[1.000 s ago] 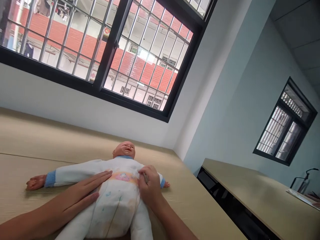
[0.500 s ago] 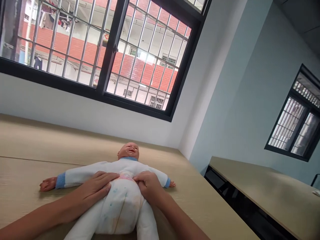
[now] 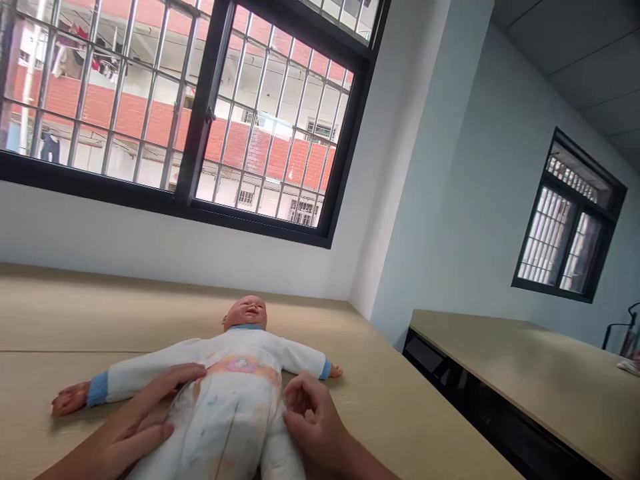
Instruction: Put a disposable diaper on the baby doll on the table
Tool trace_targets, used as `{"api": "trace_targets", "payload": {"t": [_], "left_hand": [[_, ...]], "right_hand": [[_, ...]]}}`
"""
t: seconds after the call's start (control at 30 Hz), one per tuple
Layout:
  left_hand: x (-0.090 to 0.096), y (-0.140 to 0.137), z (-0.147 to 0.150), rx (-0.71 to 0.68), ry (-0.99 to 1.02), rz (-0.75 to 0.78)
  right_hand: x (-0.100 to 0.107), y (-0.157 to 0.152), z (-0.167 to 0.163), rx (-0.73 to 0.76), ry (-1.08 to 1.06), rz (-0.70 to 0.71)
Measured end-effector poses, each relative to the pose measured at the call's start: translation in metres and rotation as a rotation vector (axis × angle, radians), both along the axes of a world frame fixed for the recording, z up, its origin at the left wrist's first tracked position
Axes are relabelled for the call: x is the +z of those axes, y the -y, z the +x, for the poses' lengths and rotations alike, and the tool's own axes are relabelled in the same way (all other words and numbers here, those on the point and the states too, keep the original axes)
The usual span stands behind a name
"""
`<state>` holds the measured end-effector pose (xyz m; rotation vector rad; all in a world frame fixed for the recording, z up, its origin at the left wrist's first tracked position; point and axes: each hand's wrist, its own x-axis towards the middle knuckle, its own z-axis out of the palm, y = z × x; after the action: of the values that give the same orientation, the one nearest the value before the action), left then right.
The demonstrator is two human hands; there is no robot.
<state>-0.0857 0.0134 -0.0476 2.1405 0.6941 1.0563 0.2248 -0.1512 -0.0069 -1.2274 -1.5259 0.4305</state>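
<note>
A baby doll (image 3: 245, 312) lies on its back on the table, arms spread, in a white top with blue cuffs. Around its hips sits a white diaper (image 3: 225, 407) with a pink patterned waistband and a line down the front. My left hand (image 3: 150, 420) is open at the diaper's left side, its fingers stretched along the doll's flank near the waist. On the other side, my right hand (image 3: 317, 417) has loosely curled fingers, with a gap between thumb and forefinger. It is close beside the diaper's edge; whether it touches is hard to tell.
The wooden table (image 3: 390, 400) reaches back to the wall below a barred window (image 3: 270, 120). Past a gap on the right stands a second table (image 3: 500, 353) with a dark open shelf under its top. A small white item (image 3: 629, 367) lies at its far right.
Both hands have moved off the front waistband, outward and down to the diaper's sides. The waistband now shows fully. The camera view has shifted slightly.
</note>
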Motion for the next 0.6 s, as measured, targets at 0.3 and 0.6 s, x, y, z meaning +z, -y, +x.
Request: {"api": "trace_targets", "payload": {"t": [0.3,0.6], "left_hand": [[0.016,0.009,0.003,-0.072,-0.203,0.206],[0.036,0.025,0.001,-0.158,-0.251,0.288]], "right_hand": [[0.004,0.008,-0.016,-0.007,0.154,-0.053],[0.011,0.013,-0.012,0.026,0.343,0.041]]}}
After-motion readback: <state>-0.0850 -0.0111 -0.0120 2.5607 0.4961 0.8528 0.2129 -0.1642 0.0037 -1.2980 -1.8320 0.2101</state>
